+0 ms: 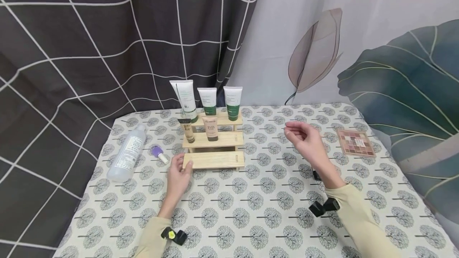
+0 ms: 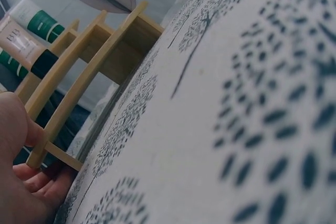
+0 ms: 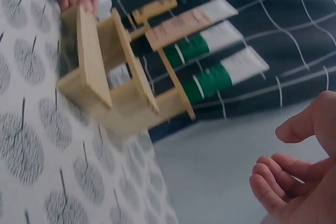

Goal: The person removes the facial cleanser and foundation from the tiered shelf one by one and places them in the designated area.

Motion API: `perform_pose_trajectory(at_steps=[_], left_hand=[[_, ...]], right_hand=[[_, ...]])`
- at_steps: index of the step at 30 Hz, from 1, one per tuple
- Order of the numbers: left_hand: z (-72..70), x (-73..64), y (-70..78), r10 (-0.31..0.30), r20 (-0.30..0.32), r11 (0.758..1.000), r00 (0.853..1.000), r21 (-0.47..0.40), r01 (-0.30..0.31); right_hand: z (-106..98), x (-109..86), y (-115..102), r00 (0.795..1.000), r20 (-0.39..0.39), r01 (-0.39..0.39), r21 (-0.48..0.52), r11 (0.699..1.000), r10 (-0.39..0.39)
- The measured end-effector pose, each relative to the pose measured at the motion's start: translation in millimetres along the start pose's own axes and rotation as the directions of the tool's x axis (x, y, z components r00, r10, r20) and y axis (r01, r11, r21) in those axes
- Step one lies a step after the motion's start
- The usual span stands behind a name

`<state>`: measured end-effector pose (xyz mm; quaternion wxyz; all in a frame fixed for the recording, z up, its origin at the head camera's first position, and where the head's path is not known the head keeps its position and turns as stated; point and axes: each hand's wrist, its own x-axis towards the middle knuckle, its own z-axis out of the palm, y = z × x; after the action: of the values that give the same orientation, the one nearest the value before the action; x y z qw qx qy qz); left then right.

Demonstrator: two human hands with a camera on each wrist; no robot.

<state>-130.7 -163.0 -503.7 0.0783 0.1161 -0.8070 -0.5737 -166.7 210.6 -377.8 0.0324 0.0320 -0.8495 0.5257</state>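
A three-tier wooden display rack [image 1: 214, 161] stands in the middle of the table. My left hand [image 1: 180, 176] grips the left end of its lowest step, thumb on top and fingers wrapping below in the left wrist view. Three white-and-green squeeze tubes [image 1: 233, 104] stand on the top step. On the middle step are a pink BB cream tube [image 1: 211, 128] and a small gold tube with a black end [image 1: 188, 131]. The bottom step is bare. Off to the right of the rack, my right hand [image 1: 309, 143] hovers over the cloth with loosely bent fingers, holding nothing.
Left of the rack lie a clear bottle with a printed label [image 1: 128, 152] and a small purple bottle with a white cap [image 1: 157, 153]. An eyeshadow palette [image 1: 356, 143] lies at the right. Curtains [image 1: 143, 31] hang behind the table's back edge.
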Motion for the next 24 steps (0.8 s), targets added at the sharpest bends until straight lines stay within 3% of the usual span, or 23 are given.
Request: perform_pose_trajectory(at_steps=[15,24], left_hand=[[-0.2,0.2,-0.7,0.011,-0.008,1.000,1.000,-0.003,-0.011],[0.0,-0.5,2.5,0.003,-0.013,1.000,1.000,-0.028,-0.003]], right_hand=[[67,26.6,-36,0.984,0.163,0.049,0.136,0.990,-0.071],[106,39.1,-45,0.957,0.285,0.005,0.189,0.982,-0.060]])
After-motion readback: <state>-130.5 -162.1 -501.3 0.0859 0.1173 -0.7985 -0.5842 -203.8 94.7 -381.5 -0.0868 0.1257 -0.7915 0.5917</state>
